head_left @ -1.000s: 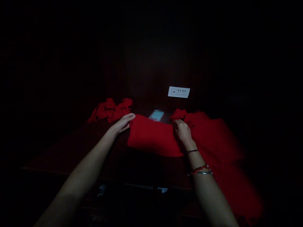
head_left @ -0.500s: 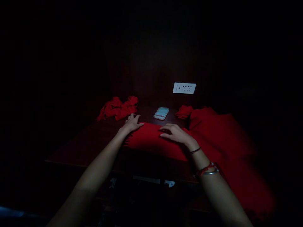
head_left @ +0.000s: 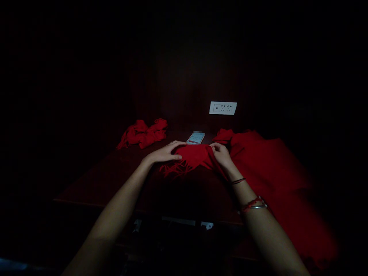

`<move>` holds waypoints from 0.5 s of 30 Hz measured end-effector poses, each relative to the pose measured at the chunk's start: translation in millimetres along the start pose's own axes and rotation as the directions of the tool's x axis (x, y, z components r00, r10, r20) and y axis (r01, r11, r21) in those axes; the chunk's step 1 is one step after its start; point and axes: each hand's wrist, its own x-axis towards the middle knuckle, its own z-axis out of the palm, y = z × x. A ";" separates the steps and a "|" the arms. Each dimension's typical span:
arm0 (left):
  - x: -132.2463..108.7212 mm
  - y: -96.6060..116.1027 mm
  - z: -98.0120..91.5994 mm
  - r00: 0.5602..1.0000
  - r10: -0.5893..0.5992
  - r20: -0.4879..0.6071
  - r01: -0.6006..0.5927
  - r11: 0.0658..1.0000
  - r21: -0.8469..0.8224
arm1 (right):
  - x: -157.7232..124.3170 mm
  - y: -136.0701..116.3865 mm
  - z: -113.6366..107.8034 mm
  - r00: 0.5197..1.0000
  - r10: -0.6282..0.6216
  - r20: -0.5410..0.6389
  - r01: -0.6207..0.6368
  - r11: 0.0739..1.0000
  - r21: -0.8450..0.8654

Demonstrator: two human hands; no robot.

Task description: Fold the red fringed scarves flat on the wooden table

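A red fringed scarf (head_left: 195,155) lies bunched on the dark table, its loose fringe pointing left and toward me. My left hand (head_left: 166,152) is at the scarf's left end, fingers stretched out and thumb apart. Its fingertips come close to the near edge of a lit phone (head_left: 196,138); whether they touch the cloth, I cannot tell. At the scarf's right side, my right hand (head_left: 220,155) pinches a fold of it between thumb and fingers. Dark cords and a silver bangle circle the right wrist and forearm.
Crumpled red fringed cloth (head_left: 143,133) rests at the back left. A large heap of red cloth (head_left: 267,165) covers the right side and hangs over the front edge. On the dark back wall is a white socket panel (head_left: 223,108). The surroundings are very dark.
The scarf, flat and spread wide before, is now gathered and narrower, its fringe end shifted right. My right hand has closed on a fold; my left hand has moved slightly right.
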 end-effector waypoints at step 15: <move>8.8 -10.0 21.4 0.921 -0.195 -0.336 0.307 0.895 0.325 | 2.1 25.2 8.2 0.972 0.230 0.055 -0.212 0.951 -0.226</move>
